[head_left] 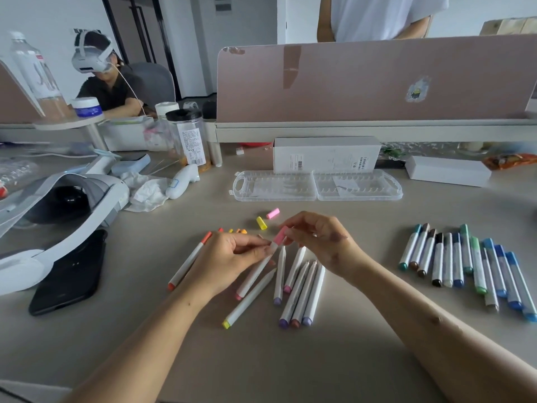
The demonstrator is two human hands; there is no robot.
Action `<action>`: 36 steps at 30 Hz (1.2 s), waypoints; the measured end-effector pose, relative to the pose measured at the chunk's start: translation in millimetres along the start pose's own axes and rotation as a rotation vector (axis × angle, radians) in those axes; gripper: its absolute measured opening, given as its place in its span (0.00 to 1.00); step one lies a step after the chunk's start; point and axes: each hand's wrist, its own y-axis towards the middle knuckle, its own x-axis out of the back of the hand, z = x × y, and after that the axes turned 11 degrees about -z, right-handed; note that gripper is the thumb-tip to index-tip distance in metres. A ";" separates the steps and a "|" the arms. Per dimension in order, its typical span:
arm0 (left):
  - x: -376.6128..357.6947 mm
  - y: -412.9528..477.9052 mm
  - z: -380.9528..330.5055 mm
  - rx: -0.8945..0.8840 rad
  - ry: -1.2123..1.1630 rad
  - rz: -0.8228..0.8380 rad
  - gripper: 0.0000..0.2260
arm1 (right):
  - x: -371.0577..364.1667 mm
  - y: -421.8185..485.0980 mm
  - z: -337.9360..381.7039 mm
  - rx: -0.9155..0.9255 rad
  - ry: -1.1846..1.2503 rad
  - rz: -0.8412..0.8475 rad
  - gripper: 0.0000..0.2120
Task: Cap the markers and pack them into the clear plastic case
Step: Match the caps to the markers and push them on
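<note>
Where the hands meet: left hand (229, 257) pinches a white marker (255, 271); right hand (319, 242) pinches a pink cap (280, 235) at its tip
Clear plastic case (318, 186): open flat, beyond the hands
Capped markers (465, 266): about twelve, right
Uncapped markers (295, 270): six, below the hands
Loose pink cap (273, 213), loose yellow cap (261, 223): between hands and case
Box label (297, 164): unreadable

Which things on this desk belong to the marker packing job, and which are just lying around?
Job: pink marker in left hand, pink cap in right hand, loose caps, uncapped markers, capped markers, clear case.
Lying about: headset, phone, white box, jar, tissue.
</note>
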 end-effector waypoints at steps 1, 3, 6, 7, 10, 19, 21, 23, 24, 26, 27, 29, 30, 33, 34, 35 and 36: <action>-0.4 -0.1 0.4 0.001 0.003 -0.001 0.11 | 0.1 0.0 -0.2 0.006 -0.018 0.000 0.04; -1.7 -0.7 0.9 -0.017 0.034 -0.015 0.08 | 1.5 -0.8 -0.9 0.024 -0.084 0.009 0.04; -2.9 -1.4 1.1 -0.055 0.110 -0.041 0.07 | 2.5 -2.6 -0.8 0.031 -0.122 0.012 0.05; -2.6 -1.4 1.0 -0.063 0.132 -0.041 0.07 | 2.3 -2.8 -0.5 0.028 -0.118 0.011 0.05; -0.6 0.5 3.0 -0.073 0.223 -0.059 0.05 | 3.9 -1.3 0.8 0.035 -0.115 -0.006 0.06; 10.2 2.0 12.5 0.033 0.619 -0.375 0.12 | 24.3 12.3 -10.3 -0.079 -0.040 -0.203 0.10; 9.2 1.6 13.3 0.010 0.666 -0.399 0.13 | 24.5 14.5 -13.5 -0.084 -0.089 -0.197 0.11; 10.1 3.1 17.0 -0.005 0.714 -0.416 0.15 | 24.6 18.5 -13.9 -0.082 -0.153 -0.174 0.11; 10.5 4.0 19.1 -0.011 0.747 -0.422 0.16 | 24.5 21.6 -13.6 -0.072 -0.206 -0.152 0.10; 11.2 6.0 23.9 -0.036 0.791 -0.446 0.16 | 22.6 31.7 -13.1 -0.046 -0.337 -0.115 0.10; 11.4 7.0 25.9 -0.053 0.784 -0.467 0.16 | 20.8 38.6 -13.6 -0.029 -0.407 -0.108 0.09; 12.9 8.1 27.0 -0.096 0.715 -0.506 0.15 | 14.2 52.9 -13.7 0.014 -0.557 -0.109 0.08; 13.7 8.4 25.9 -0.121 0.684 -0.518 0.13 | 10.1 59.5 -14.1 0.040 -0.626 -0.109 0.06; 15.0 9.7 22.4 -0.172 0.637 -0.536 0.09 | -2.6 74.7 -18.3 0.131 -0.792 -0.069 0.04; 15.2 10.3 22.3 -0.194 0.624 -0.544 0.08 | -6.7 78.6 -20.6 0.159 -0.844 -0.056 0.05; 15.6 10.7 22.8 -0.214 0.611 -0.550 0.07 | -10.6 82.2 -22.9 0.180 -0.887 -0.048 0.06; 16.0 11.3 24.0 -0.231 0.603 -0.553 0.07 | -14.0 85.7 -25.2 0.196 -0.919 -0.043 0.07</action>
